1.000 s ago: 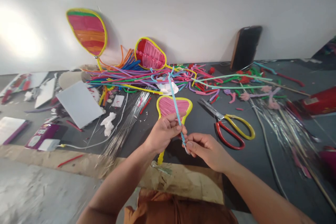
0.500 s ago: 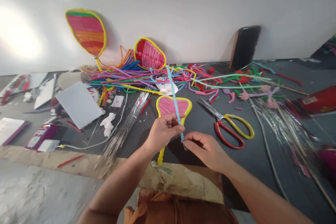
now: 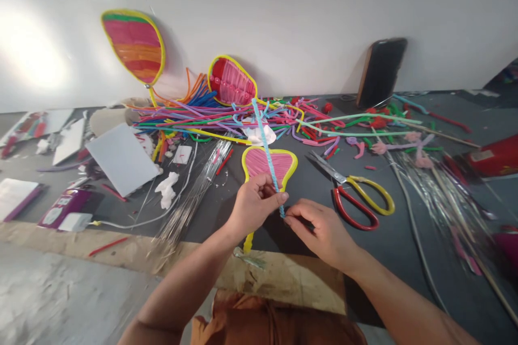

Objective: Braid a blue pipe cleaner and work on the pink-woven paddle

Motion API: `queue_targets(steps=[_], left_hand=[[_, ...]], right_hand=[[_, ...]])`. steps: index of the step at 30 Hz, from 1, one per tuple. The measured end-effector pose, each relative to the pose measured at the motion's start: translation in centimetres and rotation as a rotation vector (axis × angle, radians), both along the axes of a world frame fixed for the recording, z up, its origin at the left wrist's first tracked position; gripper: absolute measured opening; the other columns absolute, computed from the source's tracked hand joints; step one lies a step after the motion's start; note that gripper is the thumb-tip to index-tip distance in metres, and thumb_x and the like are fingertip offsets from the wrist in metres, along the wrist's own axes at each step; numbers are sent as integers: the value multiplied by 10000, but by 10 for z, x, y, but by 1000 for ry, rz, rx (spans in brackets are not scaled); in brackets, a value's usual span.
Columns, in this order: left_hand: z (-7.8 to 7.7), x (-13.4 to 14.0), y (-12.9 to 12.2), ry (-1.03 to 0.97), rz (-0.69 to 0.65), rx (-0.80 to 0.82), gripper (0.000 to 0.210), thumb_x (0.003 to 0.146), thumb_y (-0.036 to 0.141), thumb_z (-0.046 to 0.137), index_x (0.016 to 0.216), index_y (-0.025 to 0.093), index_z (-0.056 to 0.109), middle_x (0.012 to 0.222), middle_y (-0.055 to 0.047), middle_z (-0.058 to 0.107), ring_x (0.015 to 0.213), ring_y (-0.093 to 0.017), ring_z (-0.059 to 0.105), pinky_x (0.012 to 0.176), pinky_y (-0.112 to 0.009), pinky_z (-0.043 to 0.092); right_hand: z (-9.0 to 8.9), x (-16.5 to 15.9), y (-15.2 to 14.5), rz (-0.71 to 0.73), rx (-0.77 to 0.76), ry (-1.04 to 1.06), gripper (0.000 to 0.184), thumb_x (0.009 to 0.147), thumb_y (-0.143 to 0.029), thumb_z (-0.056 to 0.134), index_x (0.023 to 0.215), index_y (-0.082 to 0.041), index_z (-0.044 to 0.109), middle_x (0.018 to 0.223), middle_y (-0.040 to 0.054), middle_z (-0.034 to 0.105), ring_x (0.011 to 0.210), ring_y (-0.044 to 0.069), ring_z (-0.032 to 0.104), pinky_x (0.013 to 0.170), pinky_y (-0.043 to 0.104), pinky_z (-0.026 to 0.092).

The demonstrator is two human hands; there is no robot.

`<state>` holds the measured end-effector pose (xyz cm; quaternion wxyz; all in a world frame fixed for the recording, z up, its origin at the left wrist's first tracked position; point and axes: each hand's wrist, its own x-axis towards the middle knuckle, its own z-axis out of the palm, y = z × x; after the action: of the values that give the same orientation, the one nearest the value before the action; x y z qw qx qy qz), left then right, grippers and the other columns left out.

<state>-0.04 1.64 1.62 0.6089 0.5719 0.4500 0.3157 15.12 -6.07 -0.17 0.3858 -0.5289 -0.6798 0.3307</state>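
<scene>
A light-blue twisted pipe cleaner [image 3: 265,140] slants up and away from my hands. My left hand [image 3: 257,202] is closed around its lower part, thumb in front. At the bottom end, my right hand [image 3: 319,232] pinches the tip between thumb and fingers. Beneath my hands lies a pink heart-like shape with a yellow pipe-cleaner rim [image 3: 293,159], its yellow stem running toward the table's front edge; my left hand hides part of it. Scissors [image 3: 343,178] with one red and one yellow handle lie spread to the right of the shape.
Loose coloured pipe cleaners [image 3: 182,118] are heaped along the wall. Two yellow-rimmed shapes, one striped [image 3: 135,48] and one pink-red [image 3: 232,83], lean there, as does a phone [image 3: 381,73]. Silvery wires [image 3: 190,202], a white card [image 3: 123,159] and a cable [image 3: 413,237] lie around.
The pipe cleaner's far end has tipped slightly left, and its lower end has shifted a little. My right fingers have closed in nearer the tip. Both hands keep their hold.
</scene>
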Motion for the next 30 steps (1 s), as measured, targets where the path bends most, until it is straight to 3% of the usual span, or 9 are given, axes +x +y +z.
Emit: queue_targets(steps=[6,12,17,22,27,30], left_hand=[[0,-2,2,-124,2,-134,284,617,284,795,786,138,619,616,33,563,581,-79,520,549,-189,435],[-2,-4,5,-224,10,-210,408,600,275,809,951,126,662,640,24,598,603,-88,557,582,-208,479],[1,-4,5,-274,-9,-246,529,626,255,800,1105,121,620,671,15,633,617,-89,578,604,-208,485],[0,-7,6,-345,-73,-261,538,672,254,784,1147,116,573,690,-7,664,616,-93,597,599,-199,485],[-5,-8,6,-353,-170,-326,426,717,289,761,1061,111,584,716,-30,666,562,-82,587,533,-176,460],[-6,-7,5,-422,-202,-364,454,734,268,750,1129,128,573,723,-24,655,570,-85,584,540,-185,478]], right_hand=[[2,1,-1,-54,-39,42,156,911,-275,483,788,-219,562,763,33,596,716,161,548,684,287,432],[8,7,3,-40,-432,360,264,872,-429,540,774,-187,586,651,-16,515,593,109,446,540,235,361],[4,7,5,36,-605,605,367,782,-527,634,754,-163,594,644,-26,509,542,80,407,523,230,323],[1,4,3,94,-618,711,369,809,-517,618,709,-163,582,637,-23,520,527,75,410,546,243,325],[7,2,2,149,-540,612,387,856,-524,549,700,-170,564,620,-20,503,559,91,421,549,239,331],[9,1,1,151,-532,600,383,864,-517,538,701,-171,557,627,-18,503,570,93,424,551,234,337]])
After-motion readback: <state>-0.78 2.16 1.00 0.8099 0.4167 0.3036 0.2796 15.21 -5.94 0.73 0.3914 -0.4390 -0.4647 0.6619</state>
